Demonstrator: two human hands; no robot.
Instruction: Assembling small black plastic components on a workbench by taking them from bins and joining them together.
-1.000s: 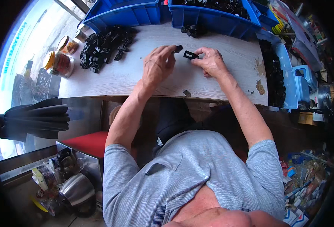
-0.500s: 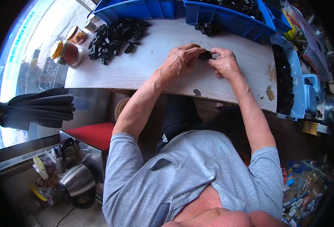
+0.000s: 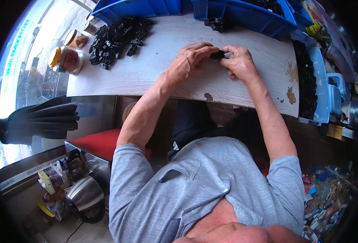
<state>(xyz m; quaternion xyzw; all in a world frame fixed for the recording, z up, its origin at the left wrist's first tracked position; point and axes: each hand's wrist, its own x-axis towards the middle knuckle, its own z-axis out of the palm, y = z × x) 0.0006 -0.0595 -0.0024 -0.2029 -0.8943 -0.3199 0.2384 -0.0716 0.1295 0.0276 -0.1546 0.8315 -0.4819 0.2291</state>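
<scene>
Left hand point(image 3: 191, 60) and right hand point(image 3: 239, 63) now close together; their black parts point(image 3: 216, 55), separate a second ago, likewise

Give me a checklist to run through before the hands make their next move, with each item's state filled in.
1. Left hand at the black part: ok, fingers on it.
2. Right hand at the same part: ok, fingertips pinch it.
3. Part's alignment: cannot tell, fingers cover much of it.
4. Pile of black parts away from both hands: ok, lying to their left.
5. Tabletop finish intact: not ok, worn patches.
</scene>
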